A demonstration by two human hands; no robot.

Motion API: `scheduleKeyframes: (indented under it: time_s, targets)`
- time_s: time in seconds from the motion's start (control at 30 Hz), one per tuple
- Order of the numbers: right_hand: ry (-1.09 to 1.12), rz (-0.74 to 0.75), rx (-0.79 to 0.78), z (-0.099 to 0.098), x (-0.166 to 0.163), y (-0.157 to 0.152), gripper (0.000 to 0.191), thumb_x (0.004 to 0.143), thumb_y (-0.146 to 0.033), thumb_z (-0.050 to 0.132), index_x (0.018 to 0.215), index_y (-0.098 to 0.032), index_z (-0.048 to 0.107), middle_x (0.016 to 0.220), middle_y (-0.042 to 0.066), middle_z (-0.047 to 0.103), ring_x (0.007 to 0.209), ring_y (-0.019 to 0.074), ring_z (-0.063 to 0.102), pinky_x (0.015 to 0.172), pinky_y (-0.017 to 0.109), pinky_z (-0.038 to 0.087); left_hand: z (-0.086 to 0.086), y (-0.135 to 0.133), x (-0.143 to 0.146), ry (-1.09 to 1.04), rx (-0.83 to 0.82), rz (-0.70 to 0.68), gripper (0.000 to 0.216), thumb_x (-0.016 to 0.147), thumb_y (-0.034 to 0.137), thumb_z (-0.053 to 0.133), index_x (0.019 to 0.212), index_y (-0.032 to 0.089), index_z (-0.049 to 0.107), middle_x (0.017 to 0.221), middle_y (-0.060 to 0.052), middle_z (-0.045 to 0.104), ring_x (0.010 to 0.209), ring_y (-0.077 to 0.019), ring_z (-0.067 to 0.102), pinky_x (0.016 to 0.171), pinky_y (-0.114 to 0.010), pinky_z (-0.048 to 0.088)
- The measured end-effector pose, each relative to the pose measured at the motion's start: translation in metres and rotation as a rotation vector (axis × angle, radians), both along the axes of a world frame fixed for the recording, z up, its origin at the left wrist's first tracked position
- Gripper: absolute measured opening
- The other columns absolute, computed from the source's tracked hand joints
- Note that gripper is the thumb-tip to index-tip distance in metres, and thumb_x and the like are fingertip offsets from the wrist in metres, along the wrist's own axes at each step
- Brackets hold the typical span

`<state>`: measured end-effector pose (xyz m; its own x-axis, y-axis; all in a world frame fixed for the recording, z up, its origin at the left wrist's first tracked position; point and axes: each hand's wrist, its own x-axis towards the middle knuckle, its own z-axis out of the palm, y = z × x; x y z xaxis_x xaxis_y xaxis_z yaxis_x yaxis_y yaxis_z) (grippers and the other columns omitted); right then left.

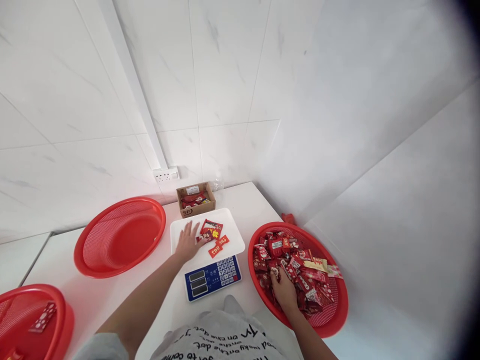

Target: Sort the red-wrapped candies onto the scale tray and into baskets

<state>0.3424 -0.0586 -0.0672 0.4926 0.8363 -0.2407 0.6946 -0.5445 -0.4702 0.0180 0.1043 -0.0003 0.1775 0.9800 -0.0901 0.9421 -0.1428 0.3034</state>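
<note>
My left hand [186, 241] is over the left part of the white weighing tray [234, 240], fingers spread and holding nothing. Several red snack packets [212, 229] lie on that tray beside my fingertips, with small red-orange packets [219, 246] in front of them. The tray sits on a digital scale [213, 278] with a blue keypad panel. My right hand [284, 290] reaches into a red plastic basket [339, 320] heaped with red wrapped snacks. Its fingers are bent around a red snack packet [275, 272] in the heap; the fingertips are partly hidden.
Left of the scale stands another red basket [120, 237]. A third red basket [62, 325] at the lower left holds a few packets. Behind the scale are a small cardboard box [197, 200] with packets and a clear plastic bottle [218, 182]. Walls close off the back and right.
</note>
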Motion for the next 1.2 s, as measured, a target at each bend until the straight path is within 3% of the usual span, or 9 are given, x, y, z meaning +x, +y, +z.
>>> scheduleKeyframes:
  time_s: [0.1,0.23,0.3,0.4,0.53,0.63,0.87,1.07,1.2]
  targets:
    - [0.014,-0.001,0.007,-0.002,0.0,0.0,0.047,0.091,-0.037,0.032,0.123,-0.012,0.055,0.121,0.016,0.064,0.106,0.0254,0.063,0.087,0.031,0.045,-0.007,-0.001,0.043,-0.024,-0.093,-0.059,0.085,0.08,0.064,0.048,0.149,0.025,0.02,0.158,-0.014,0.014,0.143,-0.0349,0.016,0.11,-0.056,0.021]
    - [0.023,-0.006,0.02,-0.004,0.001,-0.001,0.046,0.091,-0.038,0.032,0.121,-0.012,0.056,0.118,0.016,0.066,0.104,0.0255,0.064,0.085,0.031,0.045,-0.009,-0.008,0.077,0.037,-0.187,-0.202,0.091,0.073,0.068,0.055,0.148,0.029,0.023,0.159,-0.013,0.007,0.143,-0.0394,0.009,0.108,-0.066,0.009]
    - [0.02,-0.005,0.027,-0.005,0.001,-0.001,0.046,0.091,-0.038,0.032,0.12,-0.013,0.057,0.116,0.015,0.067,0.103,0.0249,0.064,0.084,0.03,0.046,-0.01,-0.014,0.081,0.066,-0.142,-0.244,0.081,0.078,0.061,0.053,0.148,0.029,0.026,0.159,-0.012,0.009,0.144,-0.0376,0.011,0.109,-0.065,0.009]
    - [0.004,-0.003,0.041,-0.005,0.001,-0.001,0.045,0.091,-0.037,0.033,0.119,-0.014,0.059,0.118,0.014,0.066,0.104,0.0239,0.064,0.085,0.029,0.046,-0.011,-0.018,0.074,0.06,-0.028,-0.248,0.06,0.087,0.049,0.048,0.143,0.027,0.037,0.156,-0.011,0.025,0.138,-0.032,0.028,0.11,-0.054,0.021]
    - [-0.002,-0.002,0.032,-0.003,0.0,0.0,0.044,0.091,-0.036,0.034,0.12,-0.013,0.058,0.121,0.015,0.064,0.104,0.0242,0.064,0.085,0.029,0.046,-0.01,-0.011,0.051,0.035,-0.024,-0.192,0.046,0.089,0.041,0.049,0.131,0.023,0.048,0.134,-0.012,0.053,0.119,-0.0278,0.05,0.095,-0.041,0.041]
    - [0.01,-0.007,0.007,-0.001,0.0,0.001,0.045,0.091,-0.035,0.033,0.122,-0.012,0.056,0.12,0.015,0.065,0.105,0.0247,0.064,0.086,0.03,0.045,-0.007,-0.005,0.032,-0.006,-0.05,-0.089,0.031,0.088,0.039,0.05,0.114,0.021,0.055,0.111,-0.01,0.064,0.102,-0.0245,0.06,0.077,-0.033,0.047]
    - [0.01,-0.009,-0.022,0.002,-0.001,0.001,0.045,0.092,-0.035,0.034,0.124,-0.012,0.054,0.124,0.015,0.063,0.109,0.0249,0.062,0.088,0.03,0.045,0.014,-0.003,-0.03,-0.155,0.014,0.223,0.02,0.091,0.036,0.039,0.097,0.021,0.051,0.086,-0.004,0.067,0.076,-0.0183,0.064,0.061,-0.026,0.044]
    - [-0.017,0.003,-0.01,0.001,0.0,0.0,0.045,0.092,-0.036,0.034,0.123,-0.012,0.056,0.121,0.016,0.064,0.106,0.0251,0.063,0.087,0.031,0.046,0.051,-0.001,-0.114,-0.15,0.103,0.539,0.027,0.087,0.042,0.041,0.098,0.019,0.051,0.088,-0.009,0.066,0.078,-0.0258,0.063,0.058,-0.032,0.043]
    - [-0.009,0.012,-0.031,0.0,0.001,0.0,0.046,0.092,-0.038,0.032,0.123,-0.012,0.055,0.119,0.016,0.065,0.105,0.0264,0.064,0.088,0.033,0.046,0.071,-0.002,-0.157,-0.133,0.1,0.655,0.034,0.084,0.046,0.042,0.1,0.017,0.05,0.088,-0.011,0.065,0.075,-0.0294,0.062,0.054,-0.034,0.043]
